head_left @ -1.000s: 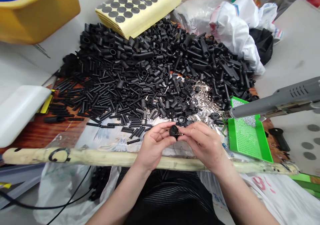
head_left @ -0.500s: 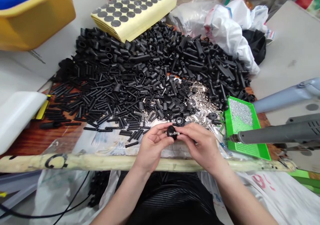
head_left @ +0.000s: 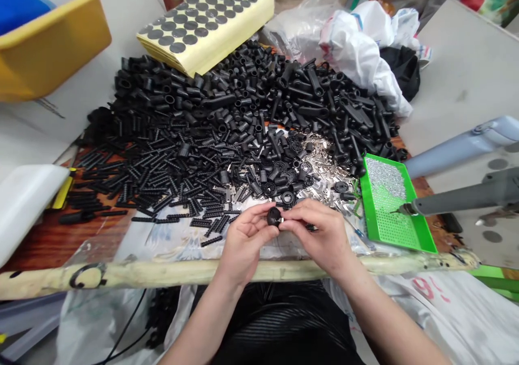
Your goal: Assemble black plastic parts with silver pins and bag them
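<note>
Two hands at lower centre, left hand (head_left: 244, 243) and right hand (head_left: 320, 236), pinch a small black plastic part (head_left: 273, 216) with a silver tab (head_left: 281, 220) between them, a close, steady fingertip grip I rate sound, below the heap of black plastic parts (head_left: 227, 121).

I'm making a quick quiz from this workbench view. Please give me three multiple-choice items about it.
1. Where is the green perforated tray relative to the right hand?
A) left of it
B) right of it
C) under it

2. What colour are the round pads on the yellow-backed sheet?
A) black
B) white
C) red

3. What is the left hand doing?
A) gripping the grey tool
B) lying flat on the tray
C) holding a small black part with the right hand

Answers:
1 B: the tray lies to that hand's right.
2 A: the pads show black against the yellow.
3 C: both hands' fingers meet around the part.
</note>
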The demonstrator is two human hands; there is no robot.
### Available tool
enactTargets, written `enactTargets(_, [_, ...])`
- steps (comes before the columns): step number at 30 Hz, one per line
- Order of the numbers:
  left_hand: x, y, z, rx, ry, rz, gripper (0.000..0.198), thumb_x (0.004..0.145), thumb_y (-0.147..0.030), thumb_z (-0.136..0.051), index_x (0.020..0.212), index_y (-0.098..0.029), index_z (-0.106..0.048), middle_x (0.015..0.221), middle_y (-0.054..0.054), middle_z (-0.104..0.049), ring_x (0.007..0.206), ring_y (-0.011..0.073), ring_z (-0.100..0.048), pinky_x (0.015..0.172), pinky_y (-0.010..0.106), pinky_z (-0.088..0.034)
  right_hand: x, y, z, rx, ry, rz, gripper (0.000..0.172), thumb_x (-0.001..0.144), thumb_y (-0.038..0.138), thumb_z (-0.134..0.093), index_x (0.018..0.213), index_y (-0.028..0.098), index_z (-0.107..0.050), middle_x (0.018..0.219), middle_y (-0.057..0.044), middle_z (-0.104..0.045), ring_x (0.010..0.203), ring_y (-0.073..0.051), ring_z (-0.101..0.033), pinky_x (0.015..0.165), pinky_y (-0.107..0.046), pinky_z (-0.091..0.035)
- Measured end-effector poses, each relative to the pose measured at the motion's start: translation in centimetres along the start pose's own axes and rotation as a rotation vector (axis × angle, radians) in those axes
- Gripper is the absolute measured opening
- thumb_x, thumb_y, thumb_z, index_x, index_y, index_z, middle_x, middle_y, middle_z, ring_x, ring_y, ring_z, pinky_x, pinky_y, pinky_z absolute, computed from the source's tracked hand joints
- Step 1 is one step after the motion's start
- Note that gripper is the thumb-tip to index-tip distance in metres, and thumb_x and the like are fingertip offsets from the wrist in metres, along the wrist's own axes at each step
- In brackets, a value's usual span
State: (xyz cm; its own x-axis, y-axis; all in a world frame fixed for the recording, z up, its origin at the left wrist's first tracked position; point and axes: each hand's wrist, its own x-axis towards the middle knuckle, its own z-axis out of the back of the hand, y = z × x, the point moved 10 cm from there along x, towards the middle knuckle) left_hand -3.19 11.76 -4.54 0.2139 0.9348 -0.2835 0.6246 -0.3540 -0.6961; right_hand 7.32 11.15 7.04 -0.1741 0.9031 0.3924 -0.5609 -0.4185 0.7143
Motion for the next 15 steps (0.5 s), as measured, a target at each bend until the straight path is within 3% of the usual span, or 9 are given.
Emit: enactTargets(15, [0.00, 0.02, 0.35, 0.046, -0.044, -0.018, 0.036, 0.059, -0.012, -0.080, 0.093, -0.018, -0.070, 0.092, 0.005, -0.073, 0.086, 0.0158, -0.066, 0.078, 0.024, -0.050, -0.58, -0.65, -0.44, -0.096, 0.055, -0.065, 0.012, 0.086, 0.013, -0.058, 0.086, 0.018, -0.069, 0.079, -0.003, -0.067, 0.072, -0.016, -0.063, 0.067, -0.029, -0.053])
